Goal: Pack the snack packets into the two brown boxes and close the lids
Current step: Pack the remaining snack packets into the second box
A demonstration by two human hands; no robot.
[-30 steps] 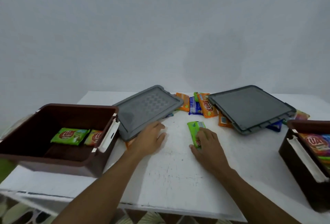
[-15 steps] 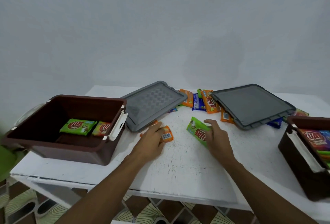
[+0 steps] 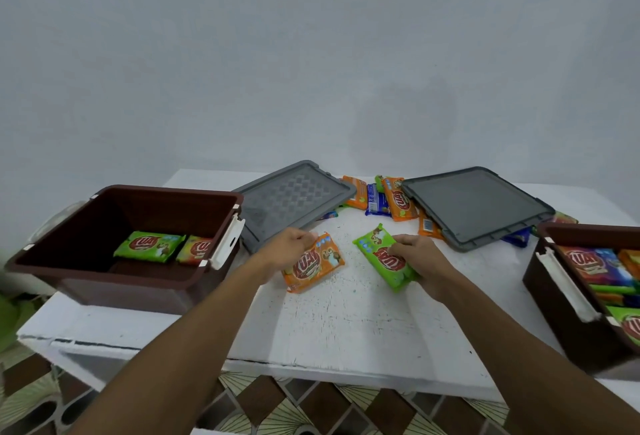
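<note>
One white desk carries two open brown boxes, the left box holding two packets and the right box holding many. Two grey lids, the left lid and the right lid, lie behind, with loose packets between them. At mid-desk the left hand pinches an orange packet, and the right hand curls round a green packet.
</note>
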